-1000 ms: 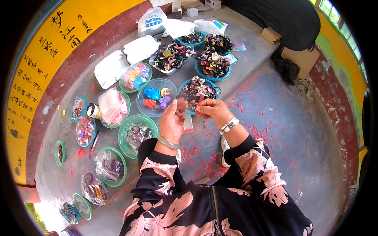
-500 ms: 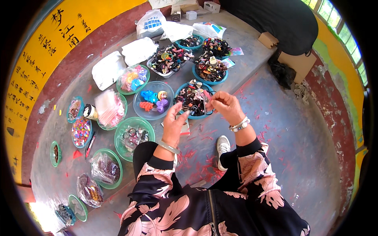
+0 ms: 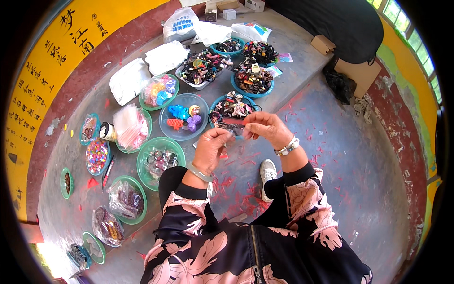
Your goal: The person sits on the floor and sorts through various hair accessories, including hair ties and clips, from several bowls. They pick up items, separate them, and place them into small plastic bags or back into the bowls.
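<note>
Blue basin (image 3: 218, 99) holds hair ties (image 3: 238, 108); left hand (image 3: 210, 150) and right hand (image 3: 273, 131) pinch an indistinct item (image 3: 238, 132).

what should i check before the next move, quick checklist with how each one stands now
1. Both hands in view: ok, left hand and right hand show plainly.
2. Right fingertips pinching the small see-through piece: ok, they look closed on it.
3. Left fingertips gripping it too: cannot tell, they are close to it, but blur hides the contact.
4. Hands clear of the blue bowl of hair ties: cannot tell, they overlap its near side in this view.
5. Floor free of scraps: not ok, red scraps lie near the shoe.
</note>
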`<state>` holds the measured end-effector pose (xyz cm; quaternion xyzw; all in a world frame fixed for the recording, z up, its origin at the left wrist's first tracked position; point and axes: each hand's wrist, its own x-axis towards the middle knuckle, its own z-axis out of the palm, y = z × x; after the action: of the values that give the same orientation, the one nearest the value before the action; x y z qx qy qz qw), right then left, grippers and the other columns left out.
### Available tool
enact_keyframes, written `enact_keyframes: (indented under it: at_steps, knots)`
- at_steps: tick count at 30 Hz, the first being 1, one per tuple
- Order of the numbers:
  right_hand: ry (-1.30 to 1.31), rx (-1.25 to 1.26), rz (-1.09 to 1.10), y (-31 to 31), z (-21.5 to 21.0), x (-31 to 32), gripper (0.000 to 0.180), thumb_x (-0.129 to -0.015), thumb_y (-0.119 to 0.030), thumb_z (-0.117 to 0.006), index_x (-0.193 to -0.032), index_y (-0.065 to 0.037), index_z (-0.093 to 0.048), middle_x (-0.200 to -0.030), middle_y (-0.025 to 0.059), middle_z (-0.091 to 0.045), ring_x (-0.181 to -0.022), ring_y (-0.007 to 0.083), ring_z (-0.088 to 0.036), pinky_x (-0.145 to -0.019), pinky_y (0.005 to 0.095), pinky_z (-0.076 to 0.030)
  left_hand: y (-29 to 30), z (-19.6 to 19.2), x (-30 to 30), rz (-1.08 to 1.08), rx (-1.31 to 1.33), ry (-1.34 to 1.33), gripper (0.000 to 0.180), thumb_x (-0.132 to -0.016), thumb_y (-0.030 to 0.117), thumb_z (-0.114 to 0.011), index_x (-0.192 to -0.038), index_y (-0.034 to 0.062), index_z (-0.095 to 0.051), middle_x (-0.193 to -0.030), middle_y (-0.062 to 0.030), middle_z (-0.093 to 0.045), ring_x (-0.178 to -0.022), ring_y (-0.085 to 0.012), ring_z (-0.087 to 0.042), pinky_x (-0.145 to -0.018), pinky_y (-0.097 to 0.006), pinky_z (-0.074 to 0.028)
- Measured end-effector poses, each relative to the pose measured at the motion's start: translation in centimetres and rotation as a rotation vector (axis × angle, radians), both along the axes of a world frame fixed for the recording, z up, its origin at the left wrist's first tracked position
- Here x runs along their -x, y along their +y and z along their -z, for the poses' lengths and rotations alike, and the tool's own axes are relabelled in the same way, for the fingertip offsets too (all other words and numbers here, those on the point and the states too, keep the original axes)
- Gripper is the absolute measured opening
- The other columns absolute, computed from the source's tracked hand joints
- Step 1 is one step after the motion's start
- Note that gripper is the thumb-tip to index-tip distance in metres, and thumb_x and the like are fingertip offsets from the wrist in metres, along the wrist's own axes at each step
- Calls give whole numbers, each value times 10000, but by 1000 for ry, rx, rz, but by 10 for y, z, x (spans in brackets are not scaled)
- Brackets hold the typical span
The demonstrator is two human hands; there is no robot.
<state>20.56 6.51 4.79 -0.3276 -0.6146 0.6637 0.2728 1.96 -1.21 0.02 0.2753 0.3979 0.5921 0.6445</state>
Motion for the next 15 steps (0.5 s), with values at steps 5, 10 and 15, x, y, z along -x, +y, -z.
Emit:
enact_keyframes:
  at_steps: [5,10,15]
  knots:
    - [-85,-18,-118,-4,5,5,303,-840,-256,-584,-1051,-40,-599,-874,31,-646,-816,115,-591,-656,244,-458,2,0,7,-106,-62,-334,87,-813,131,-618,-838,50,-600,-780,-47,-614,-703,-124,-578,-528,-184,-430]
    - [106,58,-34,-10,13,22,365,-848,-292,-581,-1113,-41,-573,-1050,35,-595,-948,114,-537,-787,267,-433,2,10,8,153,-186,-529,128,-835,168,-594,-864,45,-580,-818,-65,-605,-771,-159,-578,-617,-234,-461]
    - [340,385,-278,-19,14,30,337,-824,-162,-611,-1121,-11,-562,-995,43,-601,-900,117,-544,-795,252,-420,-8,-3,-23,284,-130,-636,249,-854,255,-565,-918,15,-572,-836,-71,-600,-752,-181,-578,-691,-275,-480]
